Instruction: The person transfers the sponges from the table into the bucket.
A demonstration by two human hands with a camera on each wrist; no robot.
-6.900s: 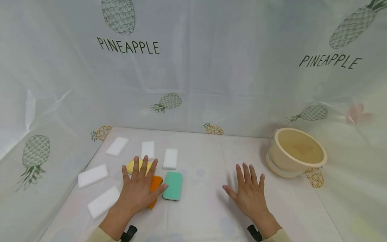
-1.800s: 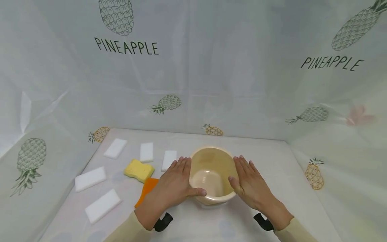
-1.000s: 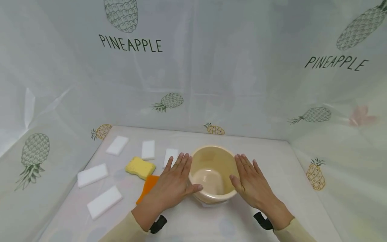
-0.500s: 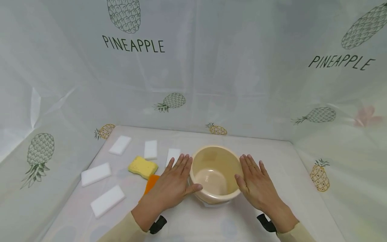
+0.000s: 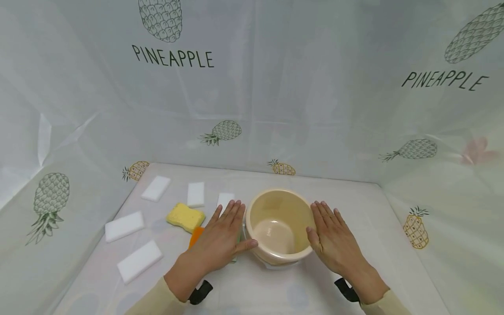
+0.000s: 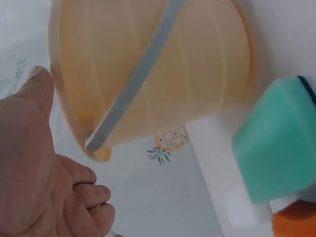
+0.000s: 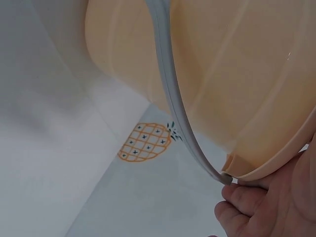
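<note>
A cream bucket stands upright in the middle of the table in the head view, nothing visible inside it. My left hand is at its left rim, fingers straight, the thumb tip close to the rim. Across from it, my right hand has straight fingers along the right rim; the right wrist view has its fingers touching the rim by the handle joint. A grey bucket handle hangs down the side. Beneath my left hand lie a green sponge, mostly hidden in the head view, and a partly covered orange sponge.
A yellow sponge lies left of the left hand. Several white sponge blocks are spread over the left side of the table. White pineapple-print sheeting rises behind and at both sides.
The bucket has come from the far right to the table's middle. Over the last half second my left hand shifted slightly left off the rim, uncovering a bit of the green sponge.
</note>
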